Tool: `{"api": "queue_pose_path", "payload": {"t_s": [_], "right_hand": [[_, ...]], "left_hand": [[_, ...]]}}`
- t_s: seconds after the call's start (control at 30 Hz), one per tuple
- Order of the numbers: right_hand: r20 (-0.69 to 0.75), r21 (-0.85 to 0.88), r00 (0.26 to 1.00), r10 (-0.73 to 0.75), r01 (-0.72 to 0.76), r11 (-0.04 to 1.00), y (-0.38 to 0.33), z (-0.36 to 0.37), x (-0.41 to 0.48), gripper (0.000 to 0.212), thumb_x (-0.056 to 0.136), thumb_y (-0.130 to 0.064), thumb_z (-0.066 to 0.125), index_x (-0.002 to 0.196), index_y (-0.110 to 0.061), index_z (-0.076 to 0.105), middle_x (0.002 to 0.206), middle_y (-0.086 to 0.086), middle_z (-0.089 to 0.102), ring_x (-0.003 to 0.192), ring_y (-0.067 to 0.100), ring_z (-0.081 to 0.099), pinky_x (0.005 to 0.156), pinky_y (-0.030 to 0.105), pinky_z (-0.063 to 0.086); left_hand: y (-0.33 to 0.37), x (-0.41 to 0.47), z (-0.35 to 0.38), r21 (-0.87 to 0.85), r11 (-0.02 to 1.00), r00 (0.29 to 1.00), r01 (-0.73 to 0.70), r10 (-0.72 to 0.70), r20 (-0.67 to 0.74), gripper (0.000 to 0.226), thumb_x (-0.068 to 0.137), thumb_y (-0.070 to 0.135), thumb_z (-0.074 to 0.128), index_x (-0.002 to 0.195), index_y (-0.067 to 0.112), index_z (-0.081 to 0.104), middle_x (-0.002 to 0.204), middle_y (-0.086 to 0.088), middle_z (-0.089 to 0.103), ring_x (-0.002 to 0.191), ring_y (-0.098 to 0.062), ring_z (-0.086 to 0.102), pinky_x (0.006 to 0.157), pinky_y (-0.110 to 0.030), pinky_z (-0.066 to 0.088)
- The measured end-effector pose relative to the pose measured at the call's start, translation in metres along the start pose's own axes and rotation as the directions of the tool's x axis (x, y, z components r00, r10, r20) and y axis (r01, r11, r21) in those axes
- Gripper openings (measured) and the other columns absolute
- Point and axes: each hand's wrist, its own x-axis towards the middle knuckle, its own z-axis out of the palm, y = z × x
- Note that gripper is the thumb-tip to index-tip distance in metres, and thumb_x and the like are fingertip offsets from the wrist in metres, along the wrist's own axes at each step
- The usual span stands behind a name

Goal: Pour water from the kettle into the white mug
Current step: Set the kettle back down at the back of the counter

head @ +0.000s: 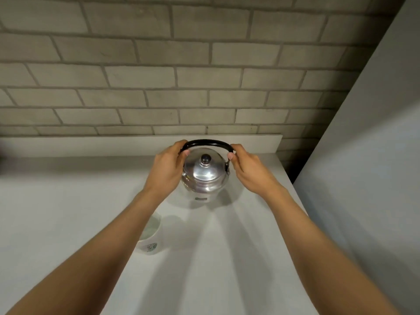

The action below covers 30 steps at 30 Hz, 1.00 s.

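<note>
A shiny steel kettle [204, 176] with a black knob on its lid stands upright on the white counter [68, 212], near the back wall. Its black arched handle [208, 142] is raised. My left hand [168, 167] grips the handle's left end and my right hand [246, 167] grips its right end. The white mug [151, 237] with a green logo stands on the counter nearer to me, mostly hidden under my left forearm; water seems to show inside it.
A grey brick wall [181, 76] rises behind a low white ledge [91, 145]. A plain grey panel [375, 155] stands along the right side, past the counter's right edge.
</note>
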Motion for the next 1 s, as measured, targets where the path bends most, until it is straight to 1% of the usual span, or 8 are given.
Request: {"api": "queue_pose_path", "payload": {"t_s": [0.07,0.17,0.27,0.37,0.6,0.77,0.9,1.0], "right_hand": [[0.008,0.042,1.0,0.027,-0.027,0.999,-0.001,0.007,0.013,0.034,0.111,-0.039,0.031,0.13,-0.017,0.049,0.092,0.002,0.065,0.086,0.03,0.063,0.072,0.037,0.045],[0.019,0.081,0.997,0.07,-0.072,0.994,0.002,0.017,0.038,0.033,0.11,-0.039,0.032,0.125,-0.017,0.05,0.096,0.01,0.07,0.087,0.033,0.065,0.076,0.043,0.053],[0.036,0.091,0.992,0.121,-0.124,0.988,0.009,0.03,0.065,0.032,0.109,-0.04,0.032,0.126,-0.02,0.051,0.094,0.011,0.072,0.085,0.034,0.067,0.08,0.049,0.057],[0.078,0.095,0.981,0.177,-0.184,0.978,0.018,0.04,0.089,0.031,0.109,-0.041,0.033,0.127,-0.024,0.05,0.094,0.009,0.071,0.084,0.03,0.069,0.082,0.05,0.059],[0.11,0.106,0.976,0.187,-0.199,0.974,0.038,0.064,0.12,0.03,0.11,-0.03,0.036,0.134,-0.018,0.049,0.109,0.015,0.072,0.093,0.035,0.069,0.088,0.052,0.058],[0.141,0.096,0.974,0.18,-0.194,0.976,0.042,0.07,0.131,0.03,0.108,-0.018,0.038,0.135,-0.016,0.051,0.117,0.01,0.071,0.096,0.031,0.071,0.09,0.05,0.059],[0.135,0.097,0.975,0.179,-0.193,0.976,0.046,0.074,0.133,0.032,0.107,-0.015,0.038,0.137,-0.016,0.051,0.119,0.006,0.07,0.097,0.028,0.071,0.089,0.046,0.059],[0.138,0.099,0.973,0.183,-0.198,0.975,0.048,0.074,0.135,0.035,0.107,-0.016,0.041,0.141,-0.016,0.049,0.116,0.011,0.071,0.096,0.03,0.071,0.086,0.045,0.059]], "left_hand": [[-0.008,0.011,0.0,0.012,1.0,1.0,0.006,-0.006,0.002,0.027,0.11,0.02,0.049,0.132,0.017,0.063,0.099,0.003,0.071,0.085,-0.014,0.059,0.07,-0.012,0.038],[-0.023,0.031,0.007,-0.016,0.998,0.997,0.063,-0.062,0.034,0.029,0.109,0.015,0.046,0.133,0.02,0.061,0.084,0.011,0.063,0.075,-0.007,0.058,0.063,-0.004,0.038],[-0.042,0.054,0.02,-0.033,0.991,0.989,0.132,-0.13,0.067,0.032,0.11,0.015,0.043,0.137,0.02,0.058,0.098,0.0,0.066,0.086,-0.019,0.061,0.069,-0.015,0.04],[-0.058,0.072,0.034,-0.048,0.98,0.977,0.193,-0.187,0.105,0.033,0.111,0.019,0.042,0.141,0.02,0.055,0.109,-0.006,0.067,0.093,-0.021,0.061,0.076,-0.023,0.04],[-0.088,0.098,0.054,-0.05,0.977,0.972,0.206,-0.198,0.129,0.031,0.111,0.018,0.042,0.138,0.021,0.056,0.112,0.001,0.064,0.097,-0.016,0.058,0.077,-0.019,0.04],[-0.101,0.101,0.062,-0.073,0.966,0.962,0.248,-0.237,0.137,0.031,0.11,0.017,0.042,0.138,0.021,0.056,0.105,-0.003,0.064,0.093,-0.023,0.061,0.083,-0.036,0.053],[-0.107,0.102,0.064,-0.063,0.968,0.963,0.242,-0.232,0.133,0.032,0.11,0.017,0.042,0.139,0.019,0.055,0.113,-0.009,0.068,0.099,-0.026,0.063,0.081,-0.031,0.048],[-0.11,0.105,0.064,-0.062,0.962,0.953,0.267,-0.254,0.168,0.033,0.111,0.021,0.042,0.142,0.023,0.052,0.121,-0.01,0.067,0.109,-0.03,0.063,0.084,-0.03,0.046]]}}
